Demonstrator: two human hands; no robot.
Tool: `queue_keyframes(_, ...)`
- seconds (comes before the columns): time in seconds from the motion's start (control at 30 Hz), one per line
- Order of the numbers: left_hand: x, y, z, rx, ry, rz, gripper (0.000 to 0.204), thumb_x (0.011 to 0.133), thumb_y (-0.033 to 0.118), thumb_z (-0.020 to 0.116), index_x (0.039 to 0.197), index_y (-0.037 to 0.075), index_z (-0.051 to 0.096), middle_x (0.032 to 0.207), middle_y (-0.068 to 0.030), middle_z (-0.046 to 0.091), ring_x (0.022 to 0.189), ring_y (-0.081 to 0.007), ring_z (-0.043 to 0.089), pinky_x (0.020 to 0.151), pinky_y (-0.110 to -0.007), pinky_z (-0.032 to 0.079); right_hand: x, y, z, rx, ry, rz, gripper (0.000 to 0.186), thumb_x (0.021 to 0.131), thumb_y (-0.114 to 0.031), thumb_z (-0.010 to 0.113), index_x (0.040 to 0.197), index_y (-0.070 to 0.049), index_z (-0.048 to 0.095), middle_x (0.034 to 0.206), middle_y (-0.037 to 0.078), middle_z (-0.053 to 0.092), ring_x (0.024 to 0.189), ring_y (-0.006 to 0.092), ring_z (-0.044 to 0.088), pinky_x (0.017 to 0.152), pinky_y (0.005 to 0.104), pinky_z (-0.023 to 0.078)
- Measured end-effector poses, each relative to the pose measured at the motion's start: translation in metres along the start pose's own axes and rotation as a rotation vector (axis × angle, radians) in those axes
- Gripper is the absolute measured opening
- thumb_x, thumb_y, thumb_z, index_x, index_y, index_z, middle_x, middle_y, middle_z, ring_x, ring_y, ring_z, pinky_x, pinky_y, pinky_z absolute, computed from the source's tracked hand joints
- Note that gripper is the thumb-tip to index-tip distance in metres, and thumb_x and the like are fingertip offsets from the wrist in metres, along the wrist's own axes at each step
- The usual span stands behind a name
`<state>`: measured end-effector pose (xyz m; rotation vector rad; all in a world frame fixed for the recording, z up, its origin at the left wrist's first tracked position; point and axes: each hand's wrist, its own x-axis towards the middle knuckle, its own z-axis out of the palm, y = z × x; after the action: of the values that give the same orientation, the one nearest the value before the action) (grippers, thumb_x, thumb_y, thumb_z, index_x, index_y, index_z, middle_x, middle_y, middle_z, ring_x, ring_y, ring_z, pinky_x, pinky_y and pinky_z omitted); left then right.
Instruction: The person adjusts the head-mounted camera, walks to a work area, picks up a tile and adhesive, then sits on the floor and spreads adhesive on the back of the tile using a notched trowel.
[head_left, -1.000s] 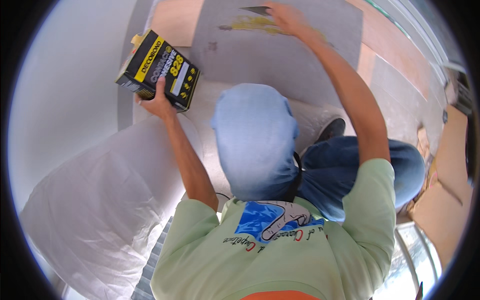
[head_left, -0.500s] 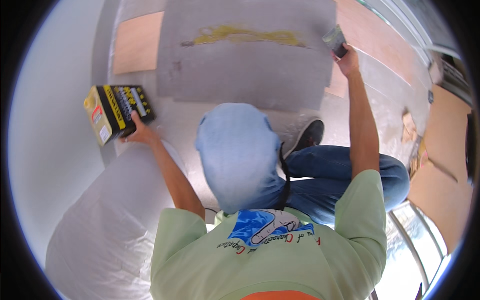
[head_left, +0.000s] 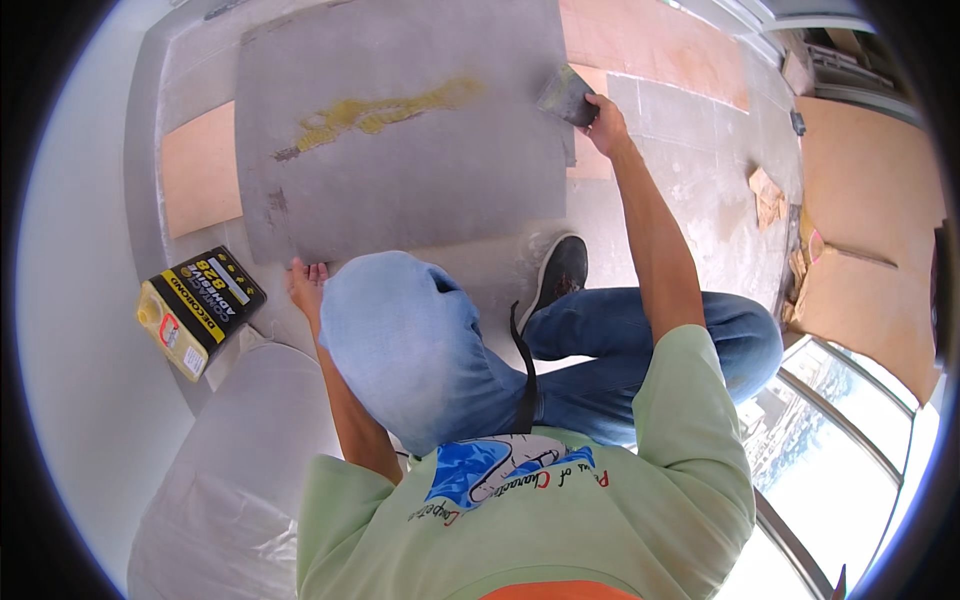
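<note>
Your right hand [head_left: 607, 127] grasps a dark, flat scraper [head_left: 568, 100], thumb and fingers on its near edge, over the right border of the gray sheet [head_left: 430, 190]. That hold probably keeps the far edge free and your fingers off the yellow smudges near its corner. Your left hand [head_left: 306, 288] is at the sheet's near left corner, fingers curled; you may be steadying it, but I cannot tell whether they pinch the edge. The sheet lies flat, with 1 long yellow smear [head_left: 385, 112] across its middle. The black-and-yellow can [head_left: 212, 300] sits on the floor left of that hand, apart from the sheet, likely placed there for easy reach, just beside the white-covered bundle [head_left: 235, 460].
</note>
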<state>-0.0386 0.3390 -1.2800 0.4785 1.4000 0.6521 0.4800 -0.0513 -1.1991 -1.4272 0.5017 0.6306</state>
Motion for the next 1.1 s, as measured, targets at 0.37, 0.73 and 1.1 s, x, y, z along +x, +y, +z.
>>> queue_keyframes(0.37, -0.050, -0.025, 0.090, 0.035, -0.176, 0.093, 0.022, 0.097, 0.014, 0.067, 0.112, 0.012, 0.051, 0.103, -0.0051, 0.060, 0.088, -0.0187, 0.060, 0.081, -0.038, 0.055, -0.003, -0.037, 0.017, -0.128, 0.111, -0.269, 0.038, 0.086, -0.030, 0.076, 0.116, -0.011, 0.065, 0.104, 0.003, 0.066, 0.089, 0.0187, 0.062, 0.075, 0.0400, 0.049)
queue_keyframes(0.73, -0.065, -0.042, 0.088, 0.097, -0.281, 0.031, 0.026, 0.095, 0.015, 0.071, 0.110, 0.001, 0.054, 0.101, -0.0080, 0.060, 0.089, -0.0202, 0.063, 0.084, -0.037, 0.062, -0.087, -0.001, 0.266, -1.364, -0.331, -1.266, 0.028, 0.099, -0.030, 0.059, 0.119, -0.013, 0.070, 0.098, 0.020, 0.072, 0.092, 0.0372, 0.069, 0.078, 0.0418, 0.056)
queue_keyframes(1.1, -0.065, -0.037, 0.088, 0.133, -0.262, 0.025, 0.023, 0.093, 0.011, 0.071, 0.098, -0.004, 0.054, 0.091, -0.0113, 0.061, 0.079, -0.0209, 0.067, 0.072, -0.033, 0.064, -0.132, 0.112, 0.323, -1.588, -0.415, -1.584, 0.029, 0.097, -0.016, 0.054, 0.121, -0.018, 0.070, 0.095, 0.012, 0.071, 0.094, 0.0297, 0.068, 0.076, 0.0447, 0.056)
